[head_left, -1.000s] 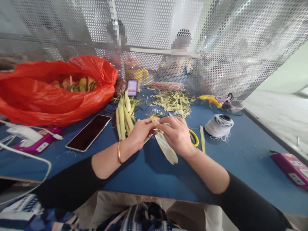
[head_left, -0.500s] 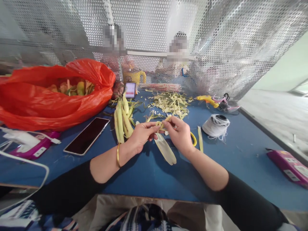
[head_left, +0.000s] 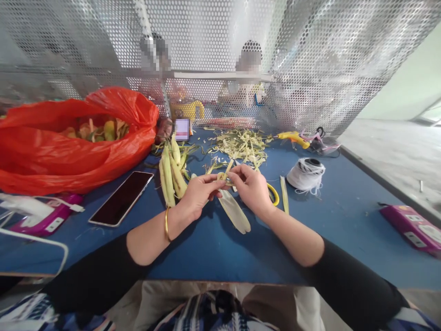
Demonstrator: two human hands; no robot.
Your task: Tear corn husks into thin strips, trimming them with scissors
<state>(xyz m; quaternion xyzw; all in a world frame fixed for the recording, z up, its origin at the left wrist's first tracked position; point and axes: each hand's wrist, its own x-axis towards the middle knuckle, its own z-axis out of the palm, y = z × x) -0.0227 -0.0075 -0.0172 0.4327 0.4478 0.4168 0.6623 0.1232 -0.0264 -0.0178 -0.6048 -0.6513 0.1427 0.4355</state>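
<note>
My left hand (head_left: 204,191) pinches a folded piece of pale yellow-green corn husk (head_left: 222,176) between thumb and fingers. From the other side my right hand (head_left: 251,187) grips the same husk, its fingertips close to those of the left. One narrow end of the husk sticks up above the fingers. Below the hands lies a wide, pale husk leaf (head_left: 236,212) on the blue table; whether it joins the held piece is hidden. Left of my left hand rests a bunch of corn husks (head_left: 168,177). Beside my right wrist shows a yellow scissors handle (head_left: 274,195).
Husk scraps (head_left: 241,146) are heaped behind my hands. To the left are a phone (head_left: 121,198), a red plastic bag (head_left: 77,161) and a power strip (head_left: 51,223). A white thread spool (head_left: 306,175), yellow glue gun (head_left: 294,138) and purple power strip (head_left: 411,228) lie right.
My right fingers have shifted slightly on the husk, and its free end now points more upright. The whole view has moved a little; both hands keep their hold.
</note>
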